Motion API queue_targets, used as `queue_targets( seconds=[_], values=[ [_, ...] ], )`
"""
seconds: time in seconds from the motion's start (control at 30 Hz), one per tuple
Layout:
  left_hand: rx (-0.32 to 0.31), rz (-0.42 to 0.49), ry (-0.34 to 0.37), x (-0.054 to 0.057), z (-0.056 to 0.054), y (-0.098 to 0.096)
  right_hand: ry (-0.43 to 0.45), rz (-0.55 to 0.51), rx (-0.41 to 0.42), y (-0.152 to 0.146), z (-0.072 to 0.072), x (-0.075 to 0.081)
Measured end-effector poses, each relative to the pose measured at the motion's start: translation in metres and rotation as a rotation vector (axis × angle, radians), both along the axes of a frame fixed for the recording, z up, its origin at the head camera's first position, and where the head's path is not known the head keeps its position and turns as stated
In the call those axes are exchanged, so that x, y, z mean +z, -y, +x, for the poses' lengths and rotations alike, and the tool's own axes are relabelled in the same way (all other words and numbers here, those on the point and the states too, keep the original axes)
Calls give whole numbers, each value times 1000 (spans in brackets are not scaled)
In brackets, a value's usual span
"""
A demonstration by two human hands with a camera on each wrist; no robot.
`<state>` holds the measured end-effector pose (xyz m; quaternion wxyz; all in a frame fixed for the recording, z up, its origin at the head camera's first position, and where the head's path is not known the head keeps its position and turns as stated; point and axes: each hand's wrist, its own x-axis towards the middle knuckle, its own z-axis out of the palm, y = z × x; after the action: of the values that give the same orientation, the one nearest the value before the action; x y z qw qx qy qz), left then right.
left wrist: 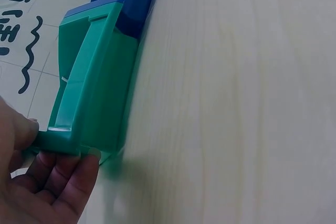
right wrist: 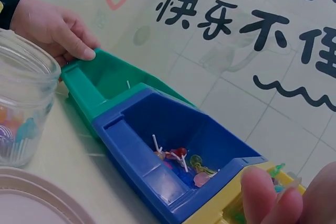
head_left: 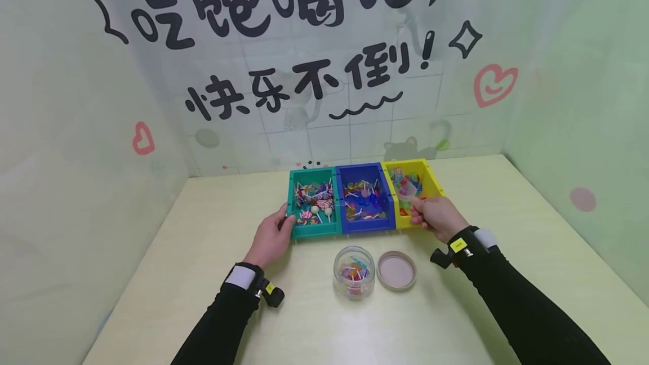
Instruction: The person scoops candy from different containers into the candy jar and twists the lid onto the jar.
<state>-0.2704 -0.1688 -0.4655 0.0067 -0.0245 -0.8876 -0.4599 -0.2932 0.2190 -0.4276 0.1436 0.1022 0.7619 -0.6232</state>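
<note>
- The left hand [head_left: 269, 239] grips the outer near corner of a green bin [head_left: 316, 232], thumb over the rim and fingers bent against the outside below it; the left wrist view shows these fingers close together.
- The right hand [head_left: 440, 216] reaches over the near part of a yellow bin [head_left: 433, 182], thumb and fingers drawn in, pinching the handle of a small clear scoop [head_left: 408, 191]. The exact finger placement is partly hidden.
- The scoop is see-through and faintly pink; its bowl is over the inside of the yellow bin, among or just above bright translucent pieces [head_left: 417, 183]. Whether it carries any cannot be told.
- Green, blue and yellow bins stand side by side, touching, near the middle of the table's back edge, yellow nearest the back right corner. The blue bin [head_left: 367, 225] is in the centre.
- The green bin holds many lollipop-shaped pieces [head_left: 314, 196], some striped; the blue bin holds mixed coloured pieces, several with white sticks.
- Nearer the table's front edge, before the blue bin, a clear round jar [head_left: 338, 275] stands upright and uncovered, with a few colourful pieces in the bottom.
- A pale pink round lid [head_left: 397, 271] lies flat on the table [head_left: 304, 320], just right of the jar.
</note>
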Motion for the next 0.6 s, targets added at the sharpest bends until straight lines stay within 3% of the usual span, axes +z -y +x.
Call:
queue_targets(
  seconds=[0.6],
  values=[
    [22, -25, -24, 2, 4, -1, -4, -7, 21, -23, 26, -5]
  ],
)
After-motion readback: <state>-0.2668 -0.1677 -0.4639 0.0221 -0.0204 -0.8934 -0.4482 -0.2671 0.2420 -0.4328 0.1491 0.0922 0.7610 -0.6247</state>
